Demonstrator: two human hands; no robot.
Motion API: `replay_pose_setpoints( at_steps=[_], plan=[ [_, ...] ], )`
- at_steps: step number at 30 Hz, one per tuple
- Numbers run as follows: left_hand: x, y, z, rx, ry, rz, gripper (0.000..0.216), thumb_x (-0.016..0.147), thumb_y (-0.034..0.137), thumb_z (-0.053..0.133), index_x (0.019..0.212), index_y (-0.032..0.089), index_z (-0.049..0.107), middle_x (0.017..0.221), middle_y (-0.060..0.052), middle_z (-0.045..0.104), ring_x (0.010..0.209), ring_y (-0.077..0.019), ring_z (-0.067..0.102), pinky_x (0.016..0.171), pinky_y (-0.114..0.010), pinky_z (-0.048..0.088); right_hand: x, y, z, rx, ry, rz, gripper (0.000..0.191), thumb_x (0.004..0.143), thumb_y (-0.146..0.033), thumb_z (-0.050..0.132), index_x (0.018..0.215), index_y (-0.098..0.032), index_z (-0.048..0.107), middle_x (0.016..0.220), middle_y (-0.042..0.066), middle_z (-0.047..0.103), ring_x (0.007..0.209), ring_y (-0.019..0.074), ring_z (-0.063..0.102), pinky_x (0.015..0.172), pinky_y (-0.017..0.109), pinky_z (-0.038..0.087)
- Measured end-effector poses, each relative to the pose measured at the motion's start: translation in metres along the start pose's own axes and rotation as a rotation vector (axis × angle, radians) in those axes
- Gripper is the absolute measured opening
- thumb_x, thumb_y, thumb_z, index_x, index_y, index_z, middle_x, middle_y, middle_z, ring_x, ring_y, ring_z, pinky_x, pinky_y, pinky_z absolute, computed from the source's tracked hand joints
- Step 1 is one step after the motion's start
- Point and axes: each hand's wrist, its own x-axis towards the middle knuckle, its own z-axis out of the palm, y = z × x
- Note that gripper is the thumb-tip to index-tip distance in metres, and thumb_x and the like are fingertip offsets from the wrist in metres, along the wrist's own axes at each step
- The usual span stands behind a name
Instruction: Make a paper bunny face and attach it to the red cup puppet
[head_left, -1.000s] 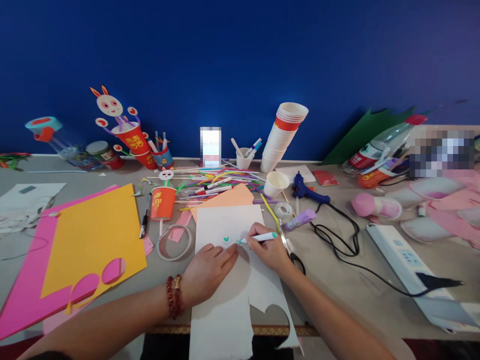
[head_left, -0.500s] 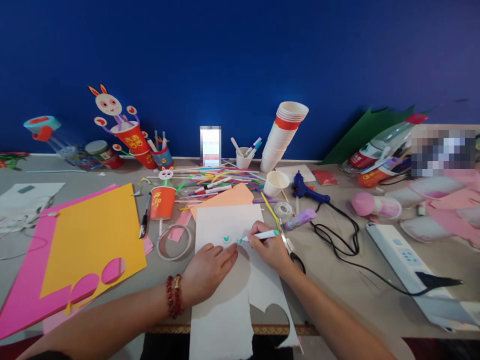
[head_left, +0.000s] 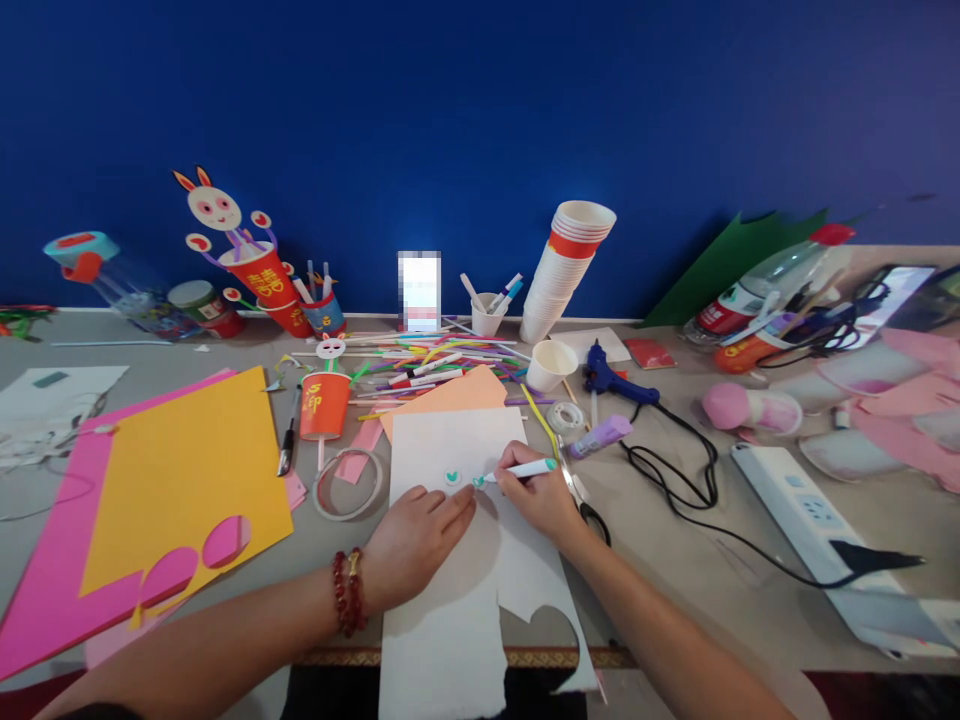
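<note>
My right hand [head_left: 536,492] grips a white marker pen [head_left: 521,470] with a green end. Its tip touches a small white paper circle [head_left: 478,482] bearing a green mark. My left hand [head_left: 420,540] lies palm down with fingers stretched out, fingertips against that circle's edge. Just left of it is another small paper circle [head_left: 453,479] with a green heart drawn on it. Both circles rest on a large white paper sheet [head_left: 439,620], whose lower right part has a curved cut-out.
Scissors [head_left: 589,505], a glue stick [head_left: 600,437] and a blue glue gun [head_left: 615,378] lie right, near a power strip [head_left: 825,530]. A tape roll [head_left: 347,485], a red paper cup [head_left: 325,405] and yellow card [head_left: 195,470] lie left. Stacked cups [head_left: 566,270] stand behind.
The marker's tip has shifted very slightly on the right-hand circle, and the green mark there looks a little different. My left hand stays in place.
</note>
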Motion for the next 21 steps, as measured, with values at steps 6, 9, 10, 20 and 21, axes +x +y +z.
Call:
replay_pose_setpoints(
  at_steps=[6,9,10,20,21],
  plan=[
    [0.0005,0.0002,-0.0005,-0.008,0.012,-0.004,0.043,0.092,0.008,0.047,0.134,0.01,0.05,0.139,-0.015,0.055,0.095,-0.021,0.06,0.076,-0.037,0.047,0.0,-0.0006,0.0,-0.01,-0.008,0.003,0.015,0.081,-0.019,0.055,0.067,-0.022,0.05,0.056,-0.006,0.048,0.051,0.0113,0.041,0.049,0.022,0.031],
    [0.0005,0.0001,-0.0005,-0.007,0.017,-0.002,0.042,0.092,0.007,0.044,0.134,0.01,0.05,0.14,-0.014,0.055,0.095,-0.0211,0.06,0.076,-0.037,0.046,0.0,-0.0013,-0.0004,-0.017,-0.015,0.004,0.015,0.081,-0.019,0.054,0.067,-0.022,0.05,0.057,-0.006,0.048,0.051,0.0114,0.042,0.05,0.023,0.031],
    [0.0004,0.0001,-0.0006,-0.007,0.017,-0.001,0.042,0.093,0.007,0.043,0.134,0.01,0.05,0.141,-0.014,0.055,0.095,-0.0212,0.06,0.076,-0.037,0.046,-0.0001,-0.0016,-0.0004,-0.02,-0.021,0.003,0.014,0.08,-0.019,0.055,0.067,-0.022,0.05,0.057,-0.006,0.049,0.051,0.0115,0.043,0.05,0.023,0.031],
    [-0.0001,-0.0004,-0.0003,0.0,0.022,0.003,0.042,0.093,0.007,0.043,0.134,0.01,0.05,0.14,-0.014,0.055,0.095,-0.0211,0.06,0.075,-0.036,0.045,-0.0003,-0.0029,-0.0003,-0.037,-0.041,0.002,0.014,0.082,-0.022,0.055,0.069,-0.021,0.052,0.058,-0.005,0.051,0.053,0.0115,0.045,0.052,0.023,0.032],
    [-0.0001,-0.0004,-0.0003,0.0,0.023,0.004,0.041,0.093,0.007,0.043,0.134,0.009,0.05,0.14,-0.014,0.055,0.094,-0.0211,0.06,0.075,-0.036,0.046,-0.0004,-0.0032,-0.0005,-0.037,-0.039,0.002,0.014,0.082,-0.021,0.055,0.069,-0.021,0.052,0.058,-0.005,0.051,0.053,0.0115,0.045,0.052,0.023,0.032]
  ],
)
